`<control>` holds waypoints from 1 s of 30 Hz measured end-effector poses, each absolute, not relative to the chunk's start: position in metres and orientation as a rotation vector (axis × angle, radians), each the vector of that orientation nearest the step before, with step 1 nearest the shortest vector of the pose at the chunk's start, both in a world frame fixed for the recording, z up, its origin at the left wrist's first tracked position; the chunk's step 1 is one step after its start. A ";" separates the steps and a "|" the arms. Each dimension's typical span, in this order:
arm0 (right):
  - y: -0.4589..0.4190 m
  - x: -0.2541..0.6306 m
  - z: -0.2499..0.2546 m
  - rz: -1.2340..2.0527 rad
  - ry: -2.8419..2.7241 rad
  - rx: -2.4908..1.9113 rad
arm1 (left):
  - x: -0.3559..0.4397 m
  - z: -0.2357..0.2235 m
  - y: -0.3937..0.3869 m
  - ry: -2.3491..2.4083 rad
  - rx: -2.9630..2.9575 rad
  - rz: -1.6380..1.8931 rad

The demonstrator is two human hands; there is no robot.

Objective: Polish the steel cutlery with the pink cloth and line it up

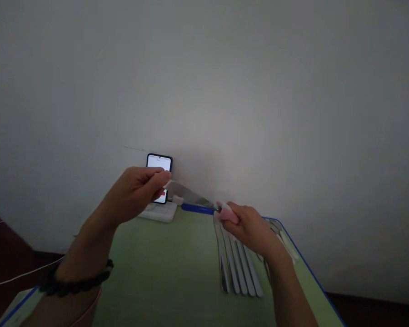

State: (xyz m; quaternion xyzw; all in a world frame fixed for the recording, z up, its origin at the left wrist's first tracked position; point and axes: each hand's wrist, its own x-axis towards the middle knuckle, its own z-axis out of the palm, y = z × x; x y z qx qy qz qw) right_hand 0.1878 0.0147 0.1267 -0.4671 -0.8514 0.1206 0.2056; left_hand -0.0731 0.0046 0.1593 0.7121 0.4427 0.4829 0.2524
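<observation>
Above the table, a shiny flat metal table knife (191, 195) is stretched slantwise between my hands, partly blurred. My left hand (141, 190) pinches its left end between thumb and fingers. My right hand (250, 227) is closed around a pink cloth (228, 213), which wraps the knife's other, narrower end, so that end is hidden. Below my right hand, several silver knives (236, 268) lie side by side on the green tabletop (163, 272), their upper ends partly covered by the hand.
A lit phone (160, 162) leans upright against the wall (204, 91), partly behind my left hand. At its foot lies a white flat block (162, 212). More utensils (282, 238) lie at the table's right side, by its blue edge (310, 268).
</observation>
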 end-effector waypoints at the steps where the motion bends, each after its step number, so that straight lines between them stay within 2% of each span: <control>1: 0.015 0.192 0.128 0.334 -2.367 -1.305 | -0.075 0.159 0.005 1.200 1.877 1.353; 6: 0.007 0.195 0.139 0.279 -2.368 -1.339 | -0.070 0.157 0.006 1.122 1.733 1.445; 15: -0.015 0.157 0.154 0.438 -2.454 -1.374 | -0.053 0.166 -0.003 0.996 2.064 0.888; 20: -0.019 0.143 0.149 0.297 -2.428 -1.431 | -0.049 0.169 -0.005 0.951 2.097 0.730; 30: -0.011 0.140 0.137 0.445 -2.403 -1.348 | -0.043 0.160 0.006 0.951 2.182 0.798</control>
